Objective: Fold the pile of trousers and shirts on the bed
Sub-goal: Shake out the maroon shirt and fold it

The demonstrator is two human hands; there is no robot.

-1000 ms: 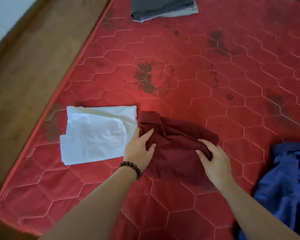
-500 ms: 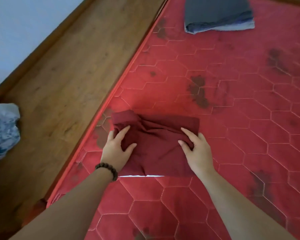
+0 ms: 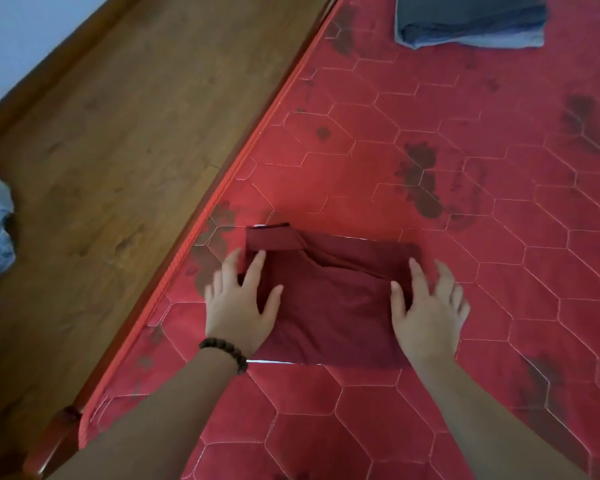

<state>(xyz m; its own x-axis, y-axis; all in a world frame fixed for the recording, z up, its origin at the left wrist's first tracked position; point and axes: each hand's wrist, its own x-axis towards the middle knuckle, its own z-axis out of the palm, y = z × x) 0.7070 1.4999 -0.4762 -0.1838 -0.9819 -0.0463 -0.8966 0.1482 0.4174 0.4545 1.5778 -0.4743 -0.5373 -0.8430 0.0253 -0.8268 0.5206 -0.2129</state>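
Shirt (image 3: 329, 306), dark red and folded, lies on the bed (image 3: 465, 168); left hand (image 3: 238, 306) and right hand (image 3: 426, 313) rest flat-fingered on its two ends.

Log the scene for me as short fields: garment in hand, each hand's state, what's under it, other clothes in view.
garment: dark red garment, folded into a rectangle
left hand: open, fingers spread on its left edge
right hand: open, fingers spread at its right edge
underneath: white edge shows at top and bottom; item unclear
surface: red mattress
other: grey folded stack, far right
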